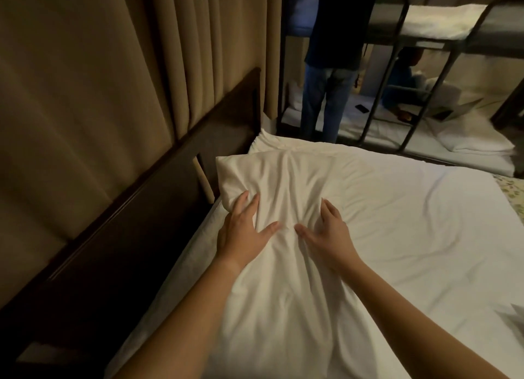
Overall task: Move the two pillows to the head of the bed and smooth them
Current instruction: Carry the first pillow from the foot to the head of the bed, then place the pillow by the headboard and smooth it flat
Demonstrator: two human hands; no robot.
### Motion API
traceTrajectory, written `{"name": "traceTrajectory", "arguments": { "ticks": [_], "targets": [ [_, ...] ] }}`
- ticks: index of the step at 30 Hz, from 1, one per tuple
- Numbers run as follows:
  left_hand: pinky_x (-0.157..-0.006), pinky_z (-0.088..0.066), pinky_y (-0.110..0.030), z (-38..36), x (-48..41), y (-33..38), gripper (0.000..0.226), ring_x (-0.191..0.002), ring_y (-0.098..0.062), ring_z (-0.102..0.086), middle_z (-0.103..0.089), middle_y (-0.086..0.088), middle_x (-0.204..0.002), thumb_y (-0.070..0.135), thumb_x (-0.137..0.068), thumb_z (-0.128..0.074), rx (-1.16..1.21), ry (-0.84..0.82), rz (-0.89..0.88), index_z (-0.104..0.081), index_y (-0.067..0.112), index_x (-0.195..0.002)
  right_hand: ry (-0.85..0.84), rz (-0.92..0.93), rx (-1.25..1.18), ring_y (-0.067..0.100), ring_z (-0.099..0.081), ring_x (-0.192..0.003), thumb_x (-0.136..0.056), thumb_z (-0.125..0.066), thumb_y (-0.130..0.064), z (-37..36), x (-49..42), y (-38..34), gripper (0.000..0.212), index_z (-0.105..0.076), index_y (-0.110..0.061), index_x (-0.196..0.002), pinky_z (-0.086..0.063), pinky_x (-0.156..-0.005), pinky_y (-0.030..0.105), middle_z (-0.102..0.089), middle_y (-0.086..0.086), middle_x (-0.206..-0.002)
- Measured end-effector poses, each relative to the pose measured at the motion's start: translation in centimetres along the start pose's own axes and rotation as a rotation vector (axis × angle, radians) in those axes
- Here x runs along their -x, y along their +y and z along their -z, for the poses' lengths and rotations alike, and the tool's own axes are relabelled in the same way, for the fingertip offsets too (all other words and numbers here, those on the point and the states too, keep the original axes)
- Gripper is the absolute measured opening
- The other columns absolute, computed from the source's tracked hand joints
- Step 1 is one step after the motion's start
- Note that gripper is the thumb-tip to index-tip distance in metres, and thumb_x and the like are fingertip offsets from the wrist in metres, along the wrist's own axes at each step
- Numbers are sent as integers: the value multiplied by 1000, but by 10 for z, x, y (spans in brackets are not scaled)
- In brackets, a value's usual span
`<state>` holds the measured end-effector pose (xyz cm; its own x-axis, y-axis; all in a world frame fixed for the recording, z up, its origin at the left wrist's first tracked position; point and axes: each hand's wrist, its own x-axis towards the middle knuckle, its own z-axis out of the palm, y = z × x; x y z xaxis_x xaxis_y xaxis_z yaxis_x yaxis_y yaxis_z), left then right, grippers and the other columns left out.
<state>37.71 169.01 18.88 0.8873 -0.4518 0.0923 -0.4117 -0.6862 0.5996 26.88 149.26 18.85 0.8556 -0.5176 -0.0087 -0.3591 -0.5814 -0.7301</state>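
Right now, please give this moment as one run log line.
step: smoothing | left hand: flat on near pillow | right hand: flat on it | far pillow: by headboard

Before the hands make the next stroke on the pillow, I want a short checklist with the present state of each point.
1. Near pillow lies beside the headboard: ok.
2. Second pillow lies beyond it at the same end: ok.
3. Left hand flat on the near pillow, open: ok.
4. Right hand flat on it, open: ok.
5. Near pillow smooth: not ok, creases run between the hands.
6. Second pillow smooth: cannot tell, mostly hidden.
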Motion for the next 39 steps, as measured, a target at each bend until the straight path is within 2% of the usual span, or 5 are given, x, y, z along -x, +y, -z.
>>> {"name": "traceTrajectory", "arguments": {
  "ticks": [11,15,25,32,39],
  "targets": [
    [-120,-39,-40,-133,-123,77,94,-157,-19,-30,-16,13,-175,76,-89,-65,-1,-26,109,-33,34,-167,-79,33,8,25,-29,-159,-91,-70,-60,57,-153,126,95,-31,-19,-167,-29,-129,48,-31,2,-173],
    [-119,-42,-43,-151,-162,120,94,-156,-20,-33,-19,13,-175,77,-88,-64,15,-16,127,-34,33,-166,-111,46,18,28,-31,-157,-96,-74,-49,100,-197,140,91,-30,-15,-167,-29,-128,46,-31,5,-172],
    [-119,-40,-42,-156,-235,181,94,-156,-19,-34,-21,10,-175,74,-89,-66,-30,35,51,-37,28,-166,-48,41,-32,37,-36,-153,-93,-71,-58,155,-267,148,98,-23,-20,-170,-34,-126,52,-27,3,-174],
    [-121,-37,-40,-126,-308,160,94,-157,-19,-33,-19,9,-175,73,-90,-66,-57,-18,-40,-35,28,-167,15,-10,-80,35,-29,-157,-95,-71,-57,139,-313,112,100,-17,-20,-170,-30,-129,51,-20,0,-176],
    [-120,-42,-44,-126,-440,65,96,-155,-20,-34,-18,11,-175,78,-89,-62,-68,-110,-96,-34,31,-167,72,-113,-100,34,-29,-158,-95,-71,-59,45,-416,86,100,-18,-21,-170,-29,-129,51,-19,0,-177]
  ]
}}
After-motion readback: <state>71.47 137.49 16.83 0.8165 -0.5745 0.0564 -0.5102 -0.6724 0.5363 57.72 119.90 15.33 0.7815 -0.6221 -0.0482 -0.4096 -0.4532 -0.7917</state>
